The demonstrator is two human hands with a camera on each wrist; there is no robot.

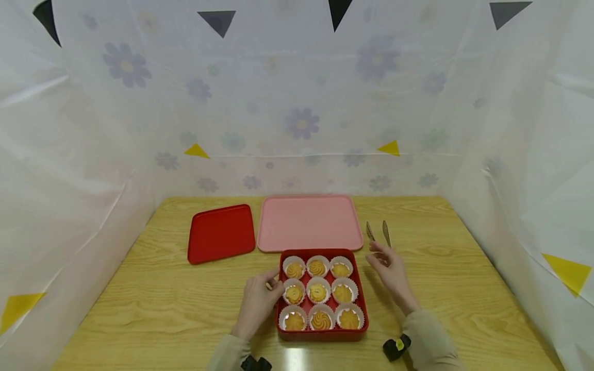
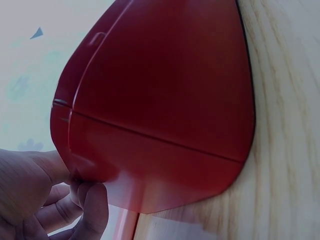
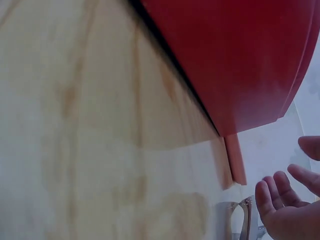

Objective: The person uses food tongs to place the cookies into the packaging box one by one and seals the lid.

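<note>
A square red box (image 1: pixel 323 335) stands on the table, holding rows of swirled cookies (image 1: pixel 317 292) in white paper cups (image 1: pixel 322 316). At its left rim, my left hand (image 1: pixel 258 300) grips the edge with curled fingers. The left wrist view shows the fingertips (image 2: pixel 95 202) against the box's red side wall (image 2: pixel 165 95). My right hand (image 1: pixel 391 273) hovers off the box's far right corner, thumb apart from the loosely bent fingers, with nothing held. Just beyond its fingertips lie a fork (image 1: pixel 369 231) and a knife (image 1: pixel 386 233).
Behind the box lies a pink rectangular tray (image 1: pixel 308 224). A smaller red tray (image 1: pixel 221 234) sits to its left, slightly turned. The wooden table (image 1: pixel 153 304) is enclosed by white flowered sheeting (image 1: pixel 301 93) at the back and both sides.
</note>
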